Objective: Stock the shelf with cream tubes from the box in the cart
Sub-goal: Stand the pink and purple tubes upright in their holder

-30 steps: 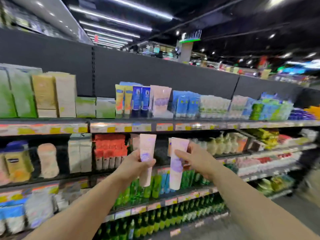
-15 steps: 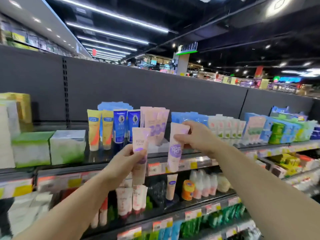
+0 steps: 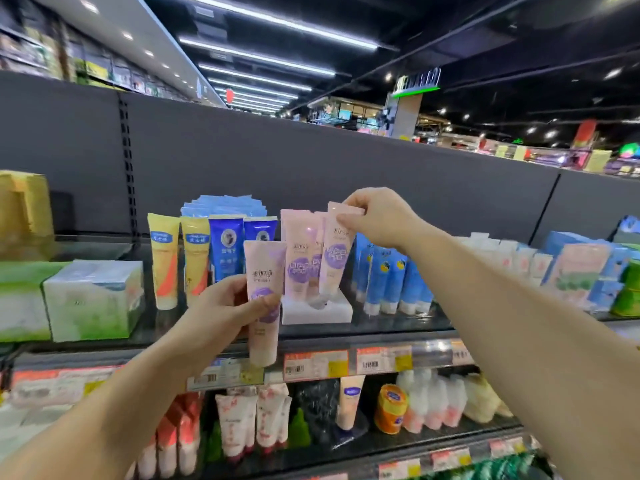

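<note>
Cream tubes in pink with a purple patch fill both hands at the top shelf (image 3: 346, 332). Gripped by the left hand (image 3: 221, 313), fingers and thumb wrapped round its middle, one pink tube (image 3: 264, 306) hangs cap-down in front of the shelf edge, its lower end overlapping the price-label strip (image 3: 315, 365). A second pink tube (image 3: 337, 251) is pinched at its flat crimped top by the right hand (image 3: 377, 218); it tilts slightly, and its cap end reaches down to the white display stand (image 3: 317, 311) on the shelf. Two or three matching pink tubes (image 3: 298, 254) already stand in that stand, just to the left of the held one and touching or nearly touching it.

Neighbours crowd the slot on both sides. To the left stand two dark blue tubes (image 3: 225, 251), then two yellow tubes (image 3: 180, 261), with a stack of pale blue packets (image 3: 223, 204) behind them. To the right, close against the stand, is a row of blue-and-white tubes (image 3: 388, 275), partly hidden by the right forearm. Further left sits a white-and-green box (image 3: 93, 299); far right are blue and green cartons (image 3: 585, 268).

On the shelf below are red-and-white tubes (image 3: 252, 420), an orange jar (image 3: 391, 408) and pale bottles (image 3: 433, 403). Neither the box nor the cart is in view.
</note>
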